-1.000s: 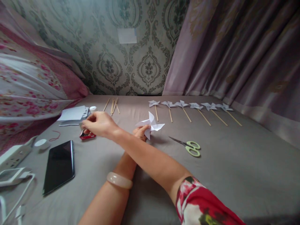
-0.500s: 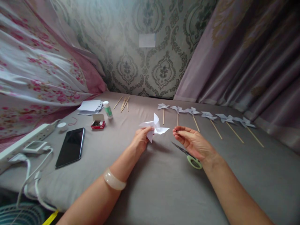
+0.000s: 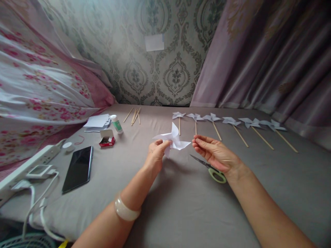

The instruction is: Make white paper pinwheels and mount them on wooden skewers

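My left hand (image 3: 156,151) is closed on a white paper pinwheel (image 3: 176,139), its thumb pressed near the middle of the folded blades. This pinwheel has no stick that I can see. Just right of a blade tip, my right hand (image 3: 216,153) pinches thumb and fingertips together; whatever is between them is too small to make out. Below that hand lie scissors with pale green handles (image 3: 217,175), partly covered by it. Several finished paper pinwheels on wooden sticks (image 3: 231,122) lie in a row at the back right.
Loose wooden sticks (image 3: 134,116), a glue stick (image 3: 117,124), stacked paper (image 3: 97,121) and an open red box of small metal pieces (image 3: 107,141) lie at back left. Nearer are a white cap (image 3: 68,147), a phone (image 3: 78,168) and a power strip (image 3: 28,167) with cables.
My view has shifted slightly. My left hand tilts the pinwheel a little, and its right blade is now closer to my right fingertips, which stay pinched.
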A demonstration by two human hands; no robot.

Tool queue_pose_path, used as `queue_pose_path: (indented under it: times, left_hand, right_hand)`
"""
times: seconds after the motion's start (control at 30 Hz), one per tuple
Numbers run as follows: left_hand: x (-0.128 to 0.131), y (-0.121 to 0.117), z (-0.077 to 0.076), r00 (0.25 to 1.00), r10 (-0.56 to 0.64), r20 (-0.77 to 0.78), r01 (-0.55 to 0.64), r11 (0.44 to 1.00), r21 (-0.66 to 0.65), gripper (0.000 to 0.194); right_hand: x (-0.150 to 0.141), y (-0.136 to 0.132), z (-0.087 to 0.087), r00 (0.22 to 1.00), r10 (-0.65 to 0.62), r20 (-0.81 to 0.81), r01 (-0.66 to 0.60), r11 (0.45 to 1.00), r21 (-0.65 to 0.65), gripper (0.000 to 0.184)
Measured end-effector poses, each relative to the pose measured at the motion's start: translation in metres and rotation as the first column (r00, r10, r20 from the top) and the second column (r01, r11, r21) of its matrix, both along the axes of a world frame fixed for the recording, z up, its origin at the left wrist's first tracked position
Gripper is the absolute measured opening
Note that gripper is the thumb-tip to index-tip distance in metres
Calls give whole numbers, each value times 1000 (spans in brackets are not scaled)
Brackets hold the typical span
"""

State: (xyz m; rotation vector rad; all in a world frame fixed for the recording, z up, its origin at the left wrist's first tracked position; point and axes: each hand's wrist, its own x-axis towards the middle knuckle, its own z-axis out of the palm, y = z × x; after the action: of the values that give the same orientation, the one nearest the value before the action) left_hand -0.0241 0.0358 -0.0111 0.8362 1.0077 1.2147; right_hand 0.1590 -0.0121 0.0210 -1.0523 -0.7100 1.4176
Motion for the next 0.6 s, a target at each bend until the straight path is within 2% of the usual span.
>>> queue_pose_path:
  times: [0.17,0.33,0.47,0.6]
  left_hand:
    - [1,-5,6,998,19,-66,-13,996,87,19]
    - [3,-11,13,999,21,-40,-14,985,172,17]
    - [5,-16,19,999,22,-48,-12,980,197,14]
    - [7,-18,21,999,7,-37,-1,983,184,15]
  right_hand:
    - [-2,-2,6,999,11,41,-13,998,55,25]
    - [-4,-6,9,991,14,130,-29,993,119,29]
    - [-9,-8,9,958,-50,282,-6,981,195,29]
    - [-15,-10,11,924,-70,376,-5,981,196,32]
